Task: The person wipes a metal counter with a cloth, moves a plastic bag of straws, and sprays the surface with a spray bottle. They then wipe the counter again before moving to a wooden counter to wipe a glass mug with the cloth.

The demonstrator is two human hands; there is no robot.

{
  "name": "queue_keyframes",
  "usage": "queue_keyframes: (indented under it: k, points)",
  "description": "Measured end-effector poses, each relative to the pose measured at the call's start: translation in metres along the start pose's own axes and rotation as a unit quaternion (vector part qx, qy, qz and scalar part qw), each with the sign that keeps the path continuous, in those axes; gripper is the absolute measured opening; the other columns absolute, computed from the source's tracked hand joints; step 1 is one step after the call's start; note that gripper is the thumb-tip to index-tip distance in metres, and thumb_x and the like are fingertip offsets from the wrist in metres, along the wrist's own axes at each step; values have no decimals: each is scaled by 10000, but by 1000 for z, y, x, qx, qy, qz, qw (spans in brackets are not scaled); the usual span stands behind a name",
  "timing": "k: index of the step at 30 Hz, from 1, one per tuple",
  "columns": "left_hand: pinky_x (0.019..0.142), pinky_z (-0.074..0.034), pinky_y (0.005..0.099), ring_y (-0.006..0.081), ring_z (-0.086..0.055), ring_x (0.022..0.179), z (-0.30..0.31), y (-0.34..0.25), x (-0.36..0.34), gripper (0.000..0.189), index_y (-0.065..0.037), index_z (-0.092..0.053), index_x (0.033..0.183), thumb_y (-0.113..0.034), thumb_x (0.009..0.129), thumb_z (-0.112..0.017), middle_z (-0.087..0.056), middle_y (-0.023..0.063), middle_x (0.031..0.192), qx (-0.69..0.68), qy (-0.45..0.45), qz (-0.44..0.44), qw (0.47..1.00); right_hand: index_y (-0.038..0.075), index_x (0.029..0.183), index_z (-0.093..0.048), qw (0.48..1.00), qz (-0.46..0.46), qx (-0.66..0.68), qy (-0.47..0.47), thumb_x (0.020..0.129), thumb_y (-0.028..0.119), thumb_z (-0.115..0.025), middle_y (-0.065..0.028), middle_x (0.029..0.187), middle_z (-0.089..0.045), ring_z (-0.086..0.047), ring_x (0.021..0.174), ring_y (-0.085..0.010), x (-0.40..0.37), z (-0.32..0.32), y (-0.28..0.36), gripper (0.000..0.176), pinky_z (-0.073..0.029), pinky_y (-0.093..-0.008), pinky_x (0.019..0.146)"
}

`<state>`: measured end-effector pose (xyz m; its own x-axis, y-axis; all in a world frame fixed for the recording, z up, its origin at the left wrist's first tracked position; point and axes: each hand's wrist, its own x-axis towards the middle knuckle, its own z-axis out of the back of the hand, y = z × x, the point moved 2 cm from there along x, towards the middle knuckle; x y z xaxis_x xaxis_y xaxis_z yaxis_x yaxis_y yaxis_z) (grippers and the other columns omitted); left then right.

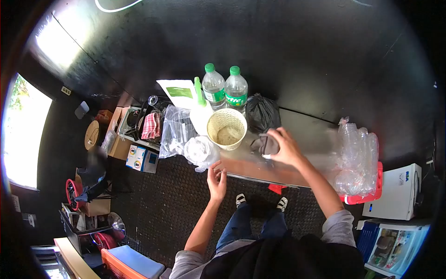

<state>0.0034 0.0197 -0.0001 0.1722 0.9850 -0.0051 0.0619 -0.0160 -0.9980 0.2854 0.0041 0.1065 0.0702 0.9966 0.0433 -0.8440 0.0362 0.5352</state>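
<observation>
The green labels on two clear plastic bottles with green caps [213,88] [236,90] carry white lettering; on the right one I can make out the end of what looks like "Sprite". The white pouch with a green panel [179,92] has print too small to read, as does the blue-and-white cardboard box [141,159] beyond the desk's left end.

My right grip [282,148] is closed on a crumpled dark grey cloth [266,144], pinched between thumb and fingers above the metal-topped desk [310,138], just right of the basket and in front of a knotted black plastic bag [263,113]. My left grip [217,180] is open and holds nothing, fingers loosely bent, near a bundled clear plastic bag [200,151] at the desk's front edge.

The round cream perforated basket [213,129] shows a greyish bottom; I can't tell whether anything lies in it. At the right end, a clear bag of transparent plastic containers [357,158] rests on a red plastic crate [379,183].
</observation>
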Motion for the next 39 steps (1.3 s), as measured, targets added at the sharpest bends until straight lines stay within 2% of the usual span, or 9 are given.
queue_keyframes:
  k: [13, 19, 21, 24, 29, 31, 35, 37, 39]
  points:
    - [727, -431, 225, 83, -517, 839, 20, -19, 3, 319, -25, -470, 1205, -33, 902, -569, -545, 53, 1088, -9, -20, -1, 1000, 168, 1341, -424, 999, 33, 10, 35, 603, 173, -798, -142, 1365, -359, -394, 1249, -360, -4, -92, 72, 827, -440, -465, 971]
    - [733, -405, 234, 84, -473, 825, 10, -34, -3, 275, -15, -487, 1149, 27, 883, -545, -528, 47, 1096, 35, -64, -86, 994, 171, 1286, -528, 993, 109, -32, -26, 723, 160, -736, -145, 1378, -415, -360, 1300, -272, -13, -85, 73, 601, -243, -588, 1067]
    - [662, -408, 246, 110, -484, 745, -2, -53, -5, 260, -12, -523, 1077, 35, 826, -571, -537, 64, 967, 103, -71, -177, 976, 82, 1221, -561, 990, 114, 1, -79, 776, 193, -690, -157, 1248, -539, -477, 1189, -278, -11, -76, 68, 477, -345, -549, 1006]
    - [649, -395, 263, 129, -478, 712, -34, -84, -3, 253, -12, -529, 1046, 52, 806, -579, -526, 74, 921, 107, -23, -262, 959, -42, 1101, -569, 940, -14, 280, -196, 863, 162, -625, -155, 934, -659, -632, 832, -298, -11, -51, 57, 319, -480, -356, 722]
    - [670, -402, 262, 120, -485, 724, -103, -86, 1, 261, -16, -521, 1069, 30, 822, -589, -534, 73, 954, 8, 65, -231, 971, 4, 1073, -602, 782, -112, 474, -389, 937, 287, -566, -10, 850, -604, -523, 795, -86, -41, -2, -19, 315, -437, -263, 724]
    - [684, -411, 262, 110, -494, 738, -132, -82, 2, 299, -21, -497, 1115, 6, 835, -600, -537, 67, 988, -7, 110, -183, 977, -9, 1163, -555, 701, -155, 537, -443, 924, 331, -578, -52, 1056, -590, -504, 952, -109, -71, 31, -39, 416, -404, -265, 840]
    - [727, -436, 273, 137, -555, 807, -186, -48, 11, 381, -12, -460, 1177, -2, 827, -609, -549, 88, 1066, 94, 187, -158, 965, 17, 1395, -318, 656, -413, 503, -382, 859, 378, -629, -190, 1435, -330, -321, 1323, -297, -162, -7, -137, 717, -279, -395, 1058]
    - [739, -453, 292, 162, -579, 838, -210, -31, 16, 404, -8, -455, 1195, 6, 820, -605, -553, 105, 1095, 116, 209, -169, 956, 55, 1424, -280, 863, -303, 144, -377, 860, 335, -605, -214, 1480, -233, -241, 1358, -378, -186, -23, -179, 708, -244, -470, 1080]
    - [739, -466, 304, 172, -587, 830, -229, -20, 16, 412, 0, -450, 1202, 12, 818, -599, -556, 112, 1102, 131, 230, -166, 950, 73, 1431, -269, 892, -286, 62, -343, 864, 293, -578, -198, 1504, -188, -215, 1359, -417, -181, -8, -182, 682, -213, -530, 1083]
